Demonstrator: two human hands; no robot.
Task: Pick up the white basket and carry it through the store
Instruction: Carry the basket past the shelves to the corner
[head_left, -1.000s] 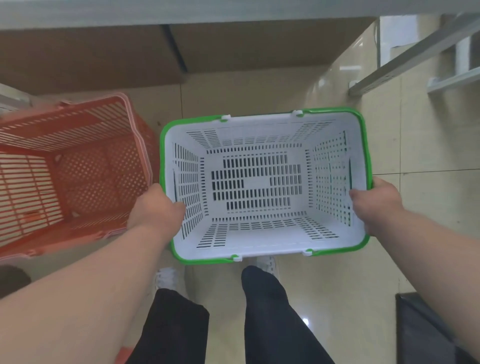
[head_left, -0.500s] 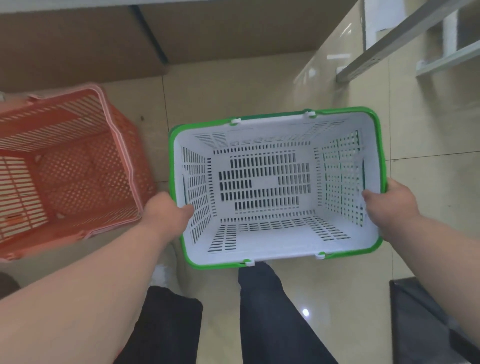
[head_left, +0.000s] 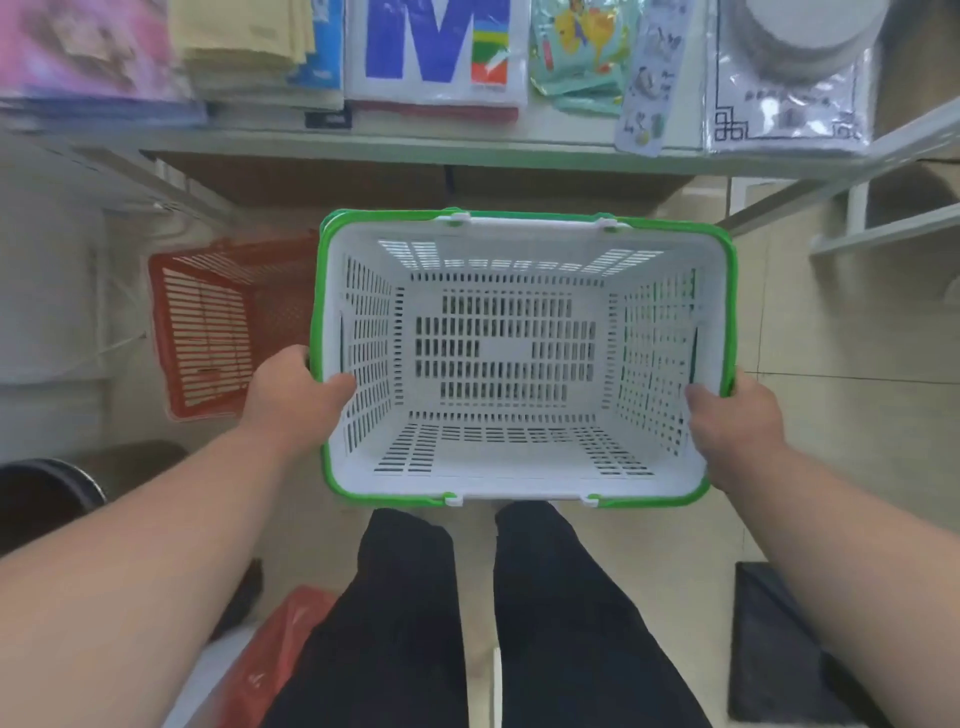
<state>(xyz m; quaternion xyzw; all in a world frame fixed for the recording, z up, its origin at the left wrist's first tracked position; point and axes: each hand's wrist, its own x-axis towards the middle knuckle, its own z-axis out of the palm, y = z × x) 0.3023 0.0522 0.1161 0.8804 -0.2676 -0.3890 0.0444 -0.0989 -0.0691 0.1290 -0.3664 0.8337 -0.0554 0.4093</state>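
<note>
The white basket, slotted plastic with a green rim, hangs in the air in front of my legs with nothing inside it. My left hand grips its left rim, thumb over the inner wall. My right hand grips the right rim the same way. The basket's open top faces the camera and it is held about level, well above the tiled floor.
A red basket stands on the floor to the left, below. A metal shelf with packaged goods runs across the top, close ahead. A dark bin is at far left, a black mat at lower right, a red bag by my left leg.
Both hands have lifted the white basket up away from the floor and the red basket. The view has risen, so the shelf with goods has come into sight.
</note>
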